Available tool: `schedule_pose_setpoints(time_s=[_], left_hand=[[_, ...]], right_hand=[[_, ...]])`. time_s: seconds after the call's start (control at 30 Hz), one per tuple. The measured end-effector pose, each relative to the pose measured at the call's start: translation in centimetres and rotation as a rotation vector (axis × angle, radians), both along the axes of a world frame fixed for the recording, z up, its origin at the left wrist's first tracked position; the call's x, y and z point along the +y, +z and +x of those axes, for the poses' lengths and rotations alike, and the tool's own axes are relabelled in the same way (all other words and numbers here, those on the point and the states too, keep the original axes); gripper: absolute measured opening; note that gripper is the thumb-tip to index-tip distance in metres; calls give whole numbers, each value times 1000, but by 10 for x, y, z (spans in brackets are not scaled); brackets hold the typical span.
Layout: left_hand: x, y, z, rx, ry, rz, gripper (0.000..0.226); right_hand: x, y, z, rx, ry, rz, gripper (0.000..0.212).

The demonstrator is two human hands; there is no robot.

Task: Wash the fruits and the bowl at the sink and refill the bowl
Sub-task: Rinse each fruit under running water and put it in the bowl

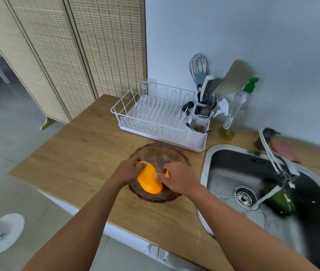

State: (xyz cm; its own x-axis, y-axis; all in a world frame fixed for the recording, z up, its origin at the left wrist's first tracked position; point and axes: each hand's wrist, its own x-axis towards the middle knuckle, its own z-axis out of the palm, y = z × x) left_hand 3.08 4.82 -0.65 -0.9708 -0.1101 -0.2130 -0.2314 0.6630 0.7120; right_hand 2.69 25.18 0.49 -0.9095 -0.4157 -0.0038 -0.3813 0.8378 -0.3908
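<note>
A brown glass bowl stands on the wooden counter left of the sink. Over the bowl, my left hand grips the upper end of a large yellow mango. My right hand touches the mango's right side with curled fingers, and a bit of a second yellow fruit shows under that hand. A green fruit lies in the sink basin under running water from the tap.
A white dish rack with a utensil holder stands behind the bowl. A soap bottle with a green pump stands beside it. A pink cloth lies behind the tap. The counter's front edge runs below my forearms.
</note>
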Motion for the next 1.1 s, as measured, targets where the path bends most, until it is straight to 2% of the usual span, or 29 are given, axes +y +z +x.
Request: schedule_pose_setpoints(time_s=[0.1,0.17,0.4,0.6,0.77,0.93,1.1], left_hand=[[9,-6,2,33,-73,-87,32],[13,-10,3,48,-98,-130,32],[15,-13,-1,8,-177,-336,28],[17,-6,0,57,-223,-444,58],[33,2,-10,301,-180,-465,39],[89,23,-17,562,-242,-402,12],[168,13,-14,479,-404,-246,10]], right_hand=[[7,-5,2,148,-75,-66,28],[16,-13,0,177,-79,-25,34],[28,-18,-3,-27,-100,-69,41],[30,-23,-4,-45,-163,-195,35],[43,-16,-5,-76,-386,-474,28],[76,-20,-1,-126,-600,-612,34],[119,-33,15,-170,-773,-655,34]])
